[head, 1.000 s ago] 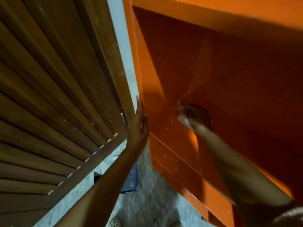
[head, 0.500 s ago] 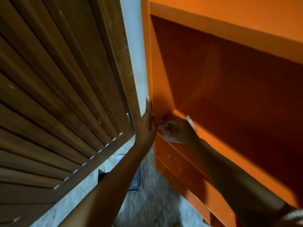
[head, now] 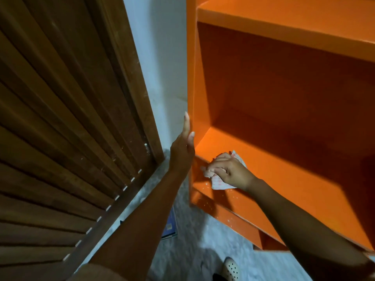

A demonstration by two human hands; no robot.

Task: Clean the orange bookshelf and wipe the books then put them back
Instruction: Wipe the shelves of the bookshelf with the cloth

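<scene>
Close against orange bookshelf (head: 304, 179) at right of scene; louvred wooden door (head: 71, 118) at left, strip of pale wall (head: 162, 57) between. Right hand (head: 229, 171) at near-left corner of the lit shelf board, fingers curled down over a bunched pale checked cloth (head: 221, 185), pinning it to the board's front edge; cloth showing on both sides of the knuckles. Left hand (head: 181, 153) flat and straight-fingered against the outer face of the left side panel, holding nothing, apparently bracing. Compartment above the cloth bare of books; back panel and far side deep in shadow, lit part of the board bright and without obvious marks. Pale specks (head: 205, 203) on the front rail and the board just below the cloth, likely dust or debris not yet wiped. Only one book (head: 170, 226) in view: blue, flat on the speckled floor (head: 192, 250) near the foot of the shelf, partly hidden behind the left forearm. Other books out of view, number unknown. Toe of a pale perforated shoe (head: 230, 267) at the near edge. Judgement: in the shelf-cleaning stage. Books out of this compartment, its board wiped or nearly so, front edge in hand now. Lower tier apparently not yet done, given the specks; state of the top board hard to tell. Left to do, by the look of it: remaining shelves, wiping of the books, return of books to the compartments. Probably short of halfway.
</scene>
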